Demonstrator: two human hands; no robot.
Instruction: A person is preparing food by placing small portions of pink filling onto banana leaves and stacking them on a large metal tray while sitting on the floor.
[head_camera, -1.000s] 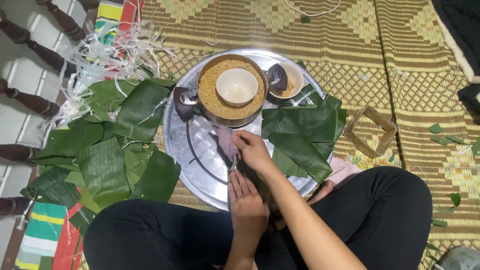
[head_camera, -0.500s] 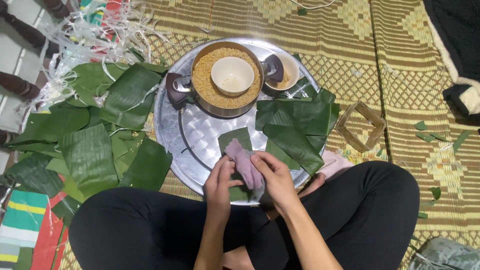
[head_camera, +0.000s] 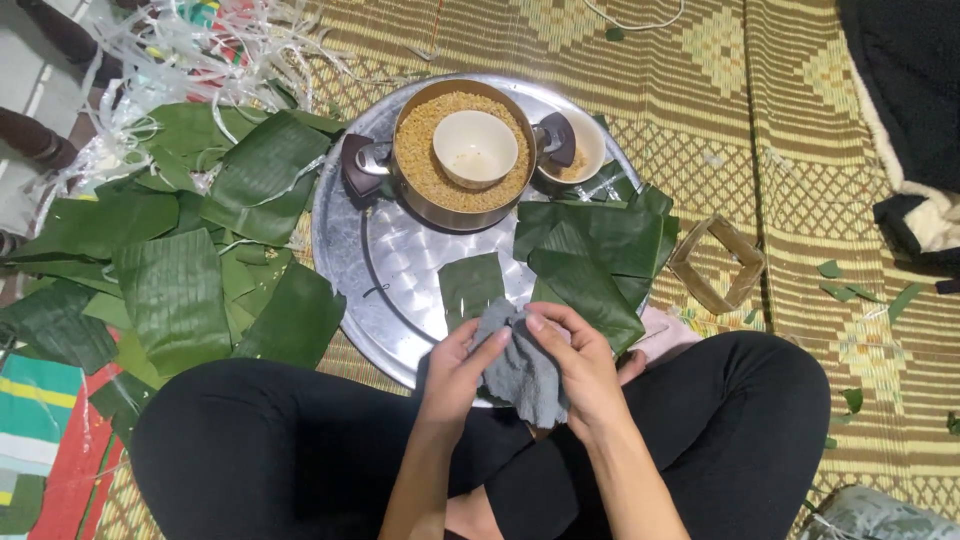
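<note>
- Head view: the left hand (head_camera: 455, 372) and right hand (head_camera: 580, 365) hold a crumpled grey cloth (head_camera: 520, 365) between them, over the near rim of a round metal tray (head_camera: 345, 235).
- Left fingers (head_camera: 487, 350) curl under the cloth's left edge; right fingers (head_camera: 550, 322) pinch its top fold.
- A cut green leaf piece (head_camera: 470, 285) lies flat on the tray just beyond the cloth.
- A pot of yellow grain (head_camera: 425, 165) with a small white bowl (head_camera: 475, 148) inside sits at the tray's far side.
- Stacked banana leaves (head_camera: 595, 255) lie right; more leaves (head_camera: 175, 290) cover the mat left.
- A square frame (head_camera: 717, 262) rests on the woven mat (head_camera: 800, 120).
</note>
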